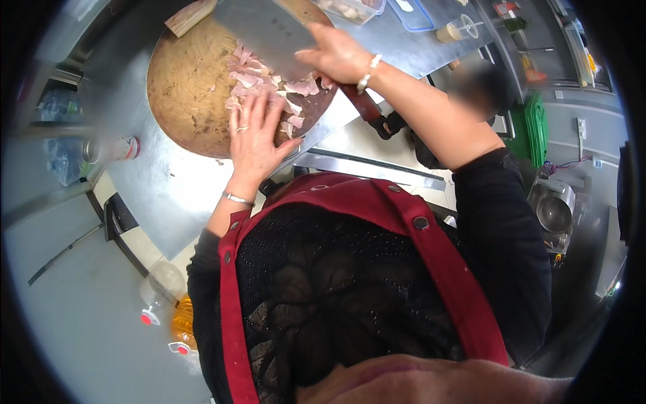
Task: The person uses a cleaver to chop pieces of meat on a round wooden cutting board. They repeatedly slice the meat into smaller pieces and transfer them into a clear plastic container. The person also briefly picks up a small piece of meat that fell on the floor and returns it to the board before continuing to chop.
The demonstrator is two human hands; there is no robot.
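On a round wooden chopping board (186, 96) lies a heap of thin, pale pink raw meat slices (247, 76). My right hand (340, 53) grips a cleaver with a wide steel blade (267, 35) and a reddish-brown handle (364, 103); the blade is over the far side of the heap. Spread flat, my left hand (257, 134) rests its fingertips on the near edge of the slices. Whether it presses any of them cannot be told. A few loose slices (292, 123) lie just right of it, near the board's edge.
The board stands on a steel table (186, 187). At its far side are a wooden block (189, 17), a plastic food container (353, 10), a blue-rimmed lid (411, 15) and a cup with a straw (456, 29). A can (113, 149) stands left. Another person (479, 91) is beyond my right arm.
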